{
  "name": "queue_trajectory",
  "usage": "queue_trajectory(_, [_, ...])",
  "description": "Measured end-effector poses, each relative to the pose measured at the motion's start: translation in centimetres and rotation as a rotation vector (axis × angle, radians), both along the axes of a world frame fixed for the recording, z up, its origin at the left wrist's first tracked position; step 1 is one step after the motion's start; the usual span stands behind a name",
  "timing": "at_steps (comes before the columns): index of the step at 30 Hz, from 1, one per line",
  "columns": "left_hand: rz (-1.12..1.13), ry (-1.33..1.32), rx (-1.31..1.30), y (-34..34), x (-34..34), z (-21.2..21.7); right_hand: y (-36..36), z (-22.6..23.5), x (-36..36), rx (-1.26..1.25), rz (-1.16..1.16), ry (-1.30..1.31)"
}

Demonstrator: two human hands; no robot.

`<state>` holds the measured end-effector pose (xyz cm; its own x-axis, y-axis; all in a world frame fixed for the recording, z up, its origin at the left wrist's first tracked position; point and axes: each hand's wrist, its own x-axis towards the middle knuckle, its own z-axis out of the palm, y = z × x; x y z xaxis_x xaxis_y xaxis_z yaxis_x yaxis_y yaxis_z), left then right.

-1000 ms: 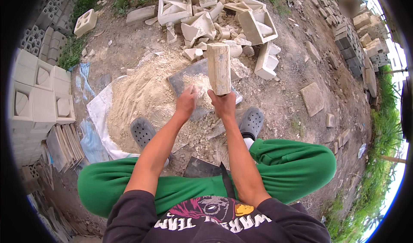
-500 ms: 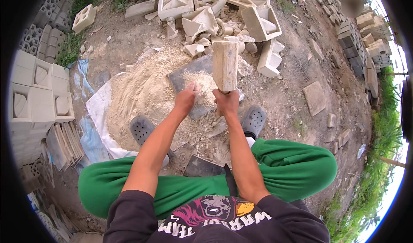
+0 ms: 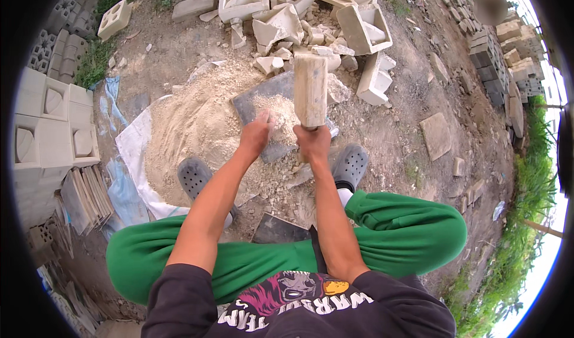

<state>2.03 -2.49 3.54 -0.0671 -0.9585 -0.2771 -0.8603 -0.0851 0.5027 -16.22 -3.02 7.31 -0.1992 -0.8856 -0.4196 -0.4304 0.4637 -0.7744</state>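
Note:
My right hand [image 3: 313, 142] is wrapped round the handle of a wooden mallet [image 3: 311, 90], its thick, pale, worn head raised above a dark flat slab [image 3: 250, 104]. Crushed pale stone [image 3: 282, 114] lies heaped on that slab. At the left side of this heap is my left hand [image 3: 256, 135], its fingers drawn together and low over the crumbs. Whatever sits between those fingertips is too small and blurred to name. To the left, a large mound of pale sandy powder [image 3: 182, 120] spreads over a white sheet [image 3: 134, 141].
Broken pale blocks [image 3: 278, 27] and rubble are piled beyond the slab. Stacked pale blocks [image 3: 57, 120] and leaning thin boards [image 3: 89, 197] stand at left. My grey clogs [image 3: 350, 164] flank the work. A dark plate [image 3: 280, 229] lies near my legs; grey blocks [image 3: 487, 60] stand far right.
The whole view has shifted slightly. My left hand remains low at the crushed stone, and the mallet is still held up in my right hand.

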Motion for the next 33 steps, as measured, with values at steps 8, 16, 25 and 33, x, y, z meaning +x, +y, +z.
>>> queue_trajectory(8, [-0.207, -0.07, -0.192, -0.6, 0.0, -1.3, 2.7, -7.6, 0.2, 0.047, 0.061, 0.071])
queue_trajectory(16, [-0.164, -0.088, -0.201, -0.4, 1.0, -3.1, 0.4, -1.4, 0.3, -0.139, -0.01, -0.037])
queue_trajectory(25, [-0.213, -0.054, -0.289, -0.9, 0.8, -2.9, 3.3, -9.3, 0.4, -0.201, -0.035, 0.002])
queue_trajectory(33, [-0.08, -0.084, -0.194, 0.0, 1.6, -3.8, 1.0, 0.4, 0.9, -0.052, -0.014, -0.055])
